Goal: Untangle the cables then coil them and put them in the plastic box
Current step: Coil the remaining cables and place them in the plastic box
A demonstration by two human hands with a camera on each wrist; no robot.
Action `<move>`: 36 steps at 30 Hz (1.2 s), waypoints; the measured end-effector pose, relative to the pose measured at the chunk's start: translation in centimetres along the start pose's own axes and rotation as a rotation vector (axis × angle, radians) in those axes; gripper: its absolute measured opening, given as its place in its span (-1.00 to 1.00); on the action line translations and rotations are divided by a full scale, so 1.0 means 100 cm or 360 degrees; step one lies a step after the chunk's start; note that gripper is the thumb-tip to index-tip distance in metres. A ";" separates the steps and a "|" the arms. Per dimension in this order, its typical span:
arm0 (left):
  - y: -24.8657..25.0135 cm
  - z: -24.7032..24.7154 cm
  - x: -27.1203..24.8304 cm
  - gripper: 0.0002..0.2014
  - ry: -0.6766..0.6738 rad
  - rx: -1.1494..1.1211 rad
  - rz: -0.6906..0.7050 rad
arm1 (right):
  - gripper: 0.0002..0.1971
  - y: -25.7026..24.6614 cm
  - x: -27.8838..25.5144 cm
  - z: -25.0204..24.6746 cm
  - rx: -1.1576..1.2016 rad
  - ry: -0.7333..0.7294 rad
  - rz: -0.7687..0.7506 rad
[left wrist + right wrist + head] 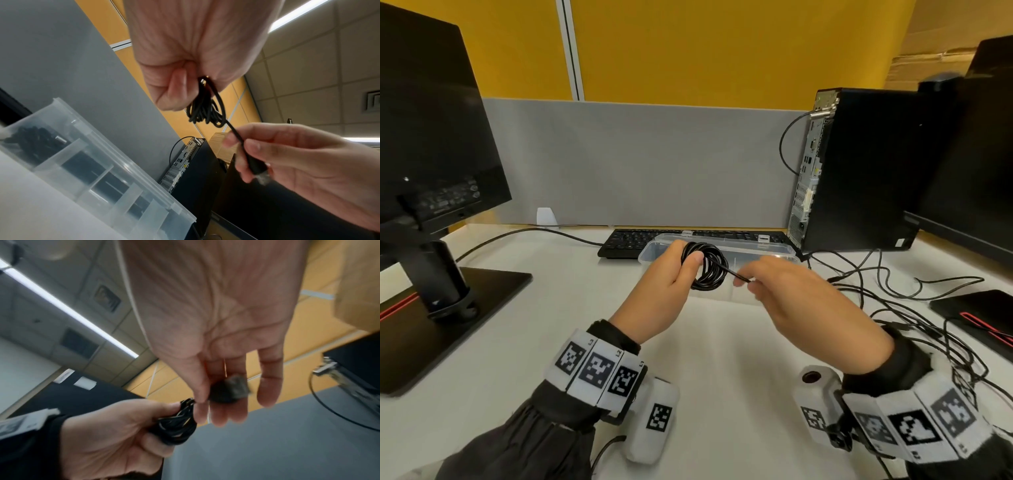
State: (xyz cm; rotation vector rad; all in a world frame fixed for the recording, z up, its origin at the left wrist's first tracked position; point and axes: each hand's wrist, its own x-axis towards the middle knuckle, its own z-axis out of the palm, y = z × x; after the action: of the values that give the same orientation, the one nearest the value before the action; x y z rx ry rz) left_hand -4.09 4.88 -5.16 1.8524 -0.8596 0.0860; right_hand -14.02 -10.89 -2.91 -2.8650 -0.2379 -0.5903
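Note:
A black cable coil (pixel 707 269) hangs in the air in front of the clear plastic box (pixel 784 254). My left hand (pixel 676 270) grips the coil, thumb through its loops; the coil (pixel 205 107) also shows below the curled fingers in the left wrist view. My right hand (pixel 760 277) pinches the cable's free end (pixel 739 275) just right of the coil, and the plug (pixel 260 172) lies against its fingers. In the right wrist view the plug (pixel 232 391) sits between thumb and fingers, beside the coil (pixel 176 423). A dark coiled cable (pixel 35 142) lies in one compartment of the box (pixel 115 146).
A loose tangle of black cables (pixel 914 308) spreads over the white desk at the right. A keyboard (pixel 626 241) lies behind the box. A computer tower (pixel 859 168) stands at the back right, a monitor on its stand (pixel 434 164) at the left.

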 end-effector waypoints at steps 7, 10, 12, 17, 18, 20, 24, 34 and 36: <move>-0.003 -0.003 0.000 -0.78 0.0039 -0.0008 0.0100 | -0.84 -0.020 0.008 0.004 0.0377 0.0026 0.0035; -0.004 -0.004 0.000 -0.76 -0.0020 0.0062 0.0086 | -0.82 -0.019 0.009 -0.003 0.0435 0.0045 0.0036; -0.001 -0.003 -0.001 -0.76 -0.0071 0.0078 0.0081 | -0.80 -0.015 0.006 -0.011 0.0481 0.0008 0.0024; 0.007 -0.005 -0.003 -0.75 -0.0043 -0.0037 0.0146 | -0.70 0.013 0.010 -0.014 -0.0092 0.0477 -0.0106; 0.009 -0.007 -0.003 -0.74 -0.0047 -0.0132 0.0148 | -0.69 0.017 0.014 -0.012 -0.0258 0.0614 -0.0080; 0.013 -0.008 -0.005 -0.74 -0.0036 -0.0343 0.0135 | -0.70 0.019 0.023 -0.006 -0.0330 0.0797 -0.0068; 0.016 -0.003 -0.006 -0.77 0.0113 -0.0581 0.0184 | -0.80 0.010 0.039 0.005 0.0517 0.0624 -0.0024; 0.006 0.001 -0.003 -0.83 0.0176 -0.0462 0.0127 | -0.78 -0.002 0.047 0.019 0.2128 0.0289 0.0398; 0.006 0.002 -0.003 -0.84 0.0150 -0.0477 0.0109 | -0.78 -0.001 0.047 0.021 0.2216 0.0274 0.0401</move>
State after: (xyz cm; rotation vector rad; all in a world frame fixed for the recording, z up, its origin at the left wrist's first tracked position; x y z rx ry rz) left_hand -4.77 4.80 -4.90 1.5280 -0.8227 0.0821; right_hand -9.01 -9.72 -2.84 -1.4592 -0.1508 -0.3626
